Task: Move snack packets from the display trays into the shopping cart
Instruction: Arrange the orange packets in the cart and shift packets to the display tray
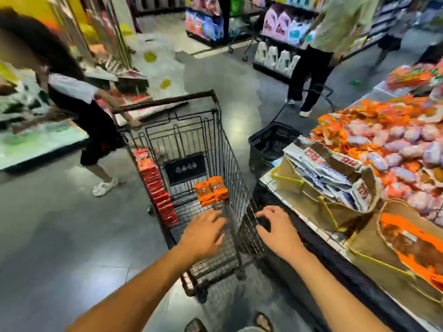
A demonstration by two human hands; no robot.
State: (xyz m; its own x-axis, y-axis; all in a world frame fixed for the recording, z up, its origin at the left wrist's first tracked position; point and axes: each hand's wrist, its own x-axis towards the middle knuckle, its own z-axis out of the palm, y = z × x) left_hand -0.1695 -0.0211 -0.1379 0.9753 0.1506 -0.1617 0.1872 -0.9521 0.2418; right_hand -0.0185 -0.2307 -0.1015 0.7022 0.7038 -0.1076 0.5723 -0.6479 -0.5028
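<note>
A black wire shopping cart (217,144) stands in front of me. Inside it lie a stack of orange snack packets (211,190) and a row of red packets (157,188) along its left wall. My left hand (203,232) hovers over the cart's near end with fingers spread and holds nothing. Just to its right, my right hand (279,227) is spread above the cart's right rim, also empty. On the right, the display trays (309,202) hold heaps of orange and pale snack packets (393,149) and torn cardboard boxes (366,245) with more packets.
A person (81,111) bends at the cart's far left corner beside low shelves. Another person (318,51) walks past detergent shelves at the back. A black hand basket (271,144) stands on the floor between the cart and the display. Grey floor lies open to my left.
</note>
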